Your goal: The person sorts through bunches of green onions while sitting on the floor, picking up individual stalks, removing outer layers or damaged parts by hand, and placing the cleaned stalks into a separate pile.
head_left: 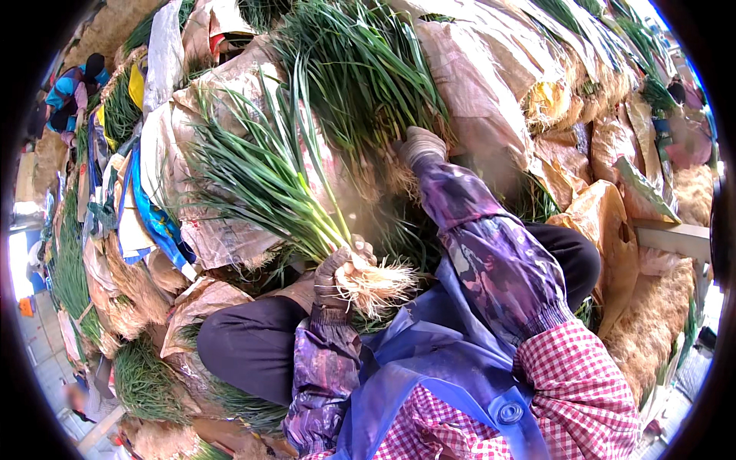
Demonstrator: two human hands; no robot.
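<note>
My left hand (341, 274), in a soiled glove, is closed round a bunch of green onions (307, 203) just above the roots. The pale, stringy roots (377, 285) hang out to the right of the hand, over my lap. The green leaves fan up and to the left. My right arm is stretched forward, and my gloved right hand (423, 146) is at the root end of a big pile of green onions (356, 77). Its fingers are bent against the stalks there, partly hidden among them.
Pale woven sacks (468, 84) lie around the pile. More bundles with roots are stacked at the right (652, 330) and left. A blue sheet (157, 211) hangs at the left. A metal bar (673, 239) juts in at right. Another person (73, 96) is at far left.
</note>
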